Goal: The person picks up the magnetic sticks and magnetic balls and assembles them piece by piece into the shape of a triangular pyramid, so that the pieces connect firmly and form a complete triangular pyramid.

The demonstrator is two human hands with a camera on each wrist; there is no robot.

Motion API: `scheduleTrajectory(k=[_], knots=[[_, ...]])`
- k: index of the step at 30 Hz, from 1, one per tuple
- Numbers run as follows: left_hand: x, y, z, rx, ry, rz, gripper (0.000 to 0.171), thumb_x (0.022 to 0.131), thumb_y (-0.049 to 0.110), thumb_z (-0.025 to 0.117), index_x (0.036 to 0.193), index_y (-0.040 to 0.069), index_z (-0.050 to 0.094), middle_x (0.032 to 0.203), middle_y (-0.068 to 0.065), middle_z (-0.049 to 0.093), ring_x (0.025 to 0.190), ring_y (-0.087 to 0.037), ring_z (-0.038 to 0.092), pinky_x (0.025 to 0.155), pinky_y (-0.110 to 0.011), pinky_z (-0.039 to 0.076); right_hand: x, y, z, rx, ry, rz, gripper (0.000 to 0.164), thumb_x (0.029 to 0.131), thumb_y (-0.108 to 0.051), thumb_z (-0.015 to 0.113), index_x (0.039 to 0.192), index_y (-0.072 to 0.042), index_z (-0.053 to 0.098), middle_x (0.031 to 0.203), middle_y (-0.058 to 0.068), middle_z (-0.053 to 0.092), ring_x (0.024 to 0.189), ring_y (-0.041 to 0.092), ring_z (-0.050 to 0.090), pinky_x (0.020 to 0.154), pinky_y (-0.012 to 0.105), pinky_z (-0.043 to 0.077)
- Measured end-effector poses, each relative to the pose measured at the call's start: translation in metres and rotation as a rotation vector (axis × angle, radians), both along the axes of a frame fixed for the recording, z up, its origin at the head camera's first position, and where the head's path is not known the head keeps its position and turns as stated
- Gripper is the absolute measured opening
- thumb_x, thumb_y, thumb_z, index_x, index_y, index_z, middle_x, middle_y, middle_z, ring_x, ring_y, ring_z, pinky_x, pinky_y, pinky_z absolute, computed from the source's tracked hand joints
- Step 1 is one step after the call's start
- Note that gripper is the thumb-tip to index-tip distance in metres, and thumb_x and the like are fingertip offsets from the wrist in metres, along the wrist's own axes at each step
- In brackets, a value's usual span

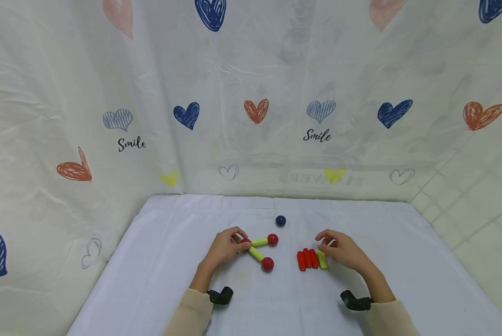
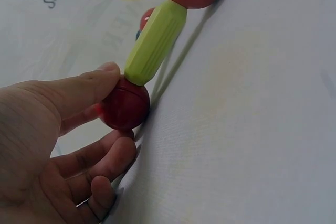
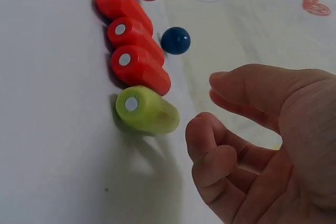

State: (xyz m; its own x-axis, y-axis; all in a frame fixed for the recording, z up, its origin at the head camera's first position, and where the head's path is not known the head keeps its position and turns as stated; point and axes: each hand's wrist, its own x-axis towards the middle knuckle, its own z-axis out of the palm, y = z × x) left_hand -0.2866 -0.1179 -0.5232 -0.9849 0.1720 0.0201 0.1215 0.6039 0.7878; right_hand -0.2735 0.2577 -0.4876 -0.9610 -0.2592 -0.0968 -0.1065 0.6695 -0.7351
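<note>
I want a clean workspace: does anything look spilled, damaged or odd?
Yes: the white tablecloth shows a faint yellowish patch near the left hand, perhaps a stain; it breaks the plain white. Little else stands out.

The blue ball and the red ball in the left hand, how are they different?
The blue ball is dark blue, while the held ball is red. The left hand pinches the held ball, but no hand touches the blue ball. The held ball meets a yellow-green stick; the blue ball sits apart from any stick. Both are round.
</note>
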Motion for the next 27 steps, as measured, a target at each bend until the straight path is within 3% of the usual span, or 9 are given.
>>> scheduleTrajectory(k=[12,19,27], knots=[[0.000,0.001,0.001,0.010,-0.013,-0.004,0.022,0.087,0.033,0.083,0.100,0.022,0.069,0.088,0.001,0.068,0.082,-0.016,0.058,0.071,-0.032,0.045,0.011,0.003,-0.005,0.049,-0.120,-0.032,0.025,0.093,-0.018,0.073,0.115,-0.010,0.065,0.086,0.007,0.059,0.069,0.020,0.055,0.059,0.030,0.049],[-0.001,0.002,0.001,0.009,-0.015,-0.005,0.022,0.087,0.034,0.082,0.100,0.023,0.069,0.088,0.002,0.068,0.081,-0.015,0.058,0.071,-0.032,0.045,0.009,0.014,-0.007,0.071,-0.097,-0.078,0.024,0.094,-0.013,0.067,0.117,-0.008,0.064,0.091,0.009,0.062,0.073,0.020,0.060,0.061,0.033,0.053],[-0.001,0.001,0.001,0.020,-0.019,-0.002,0.022,0.087,0.034,0.082,0.100,0.022,0.069,0.088,0.002,0.068,0.080,-0.016,0.058,0.070,-0.031,0.045,0.008,0.012,-0.007,0.069,-0.108,-0.070,0.032,0.092,-0.021,0.075,0.120,-0.010,0.065,0.087,0.007,0.060,0.070,0.020,0.057,0.059,0.032,0.050]])
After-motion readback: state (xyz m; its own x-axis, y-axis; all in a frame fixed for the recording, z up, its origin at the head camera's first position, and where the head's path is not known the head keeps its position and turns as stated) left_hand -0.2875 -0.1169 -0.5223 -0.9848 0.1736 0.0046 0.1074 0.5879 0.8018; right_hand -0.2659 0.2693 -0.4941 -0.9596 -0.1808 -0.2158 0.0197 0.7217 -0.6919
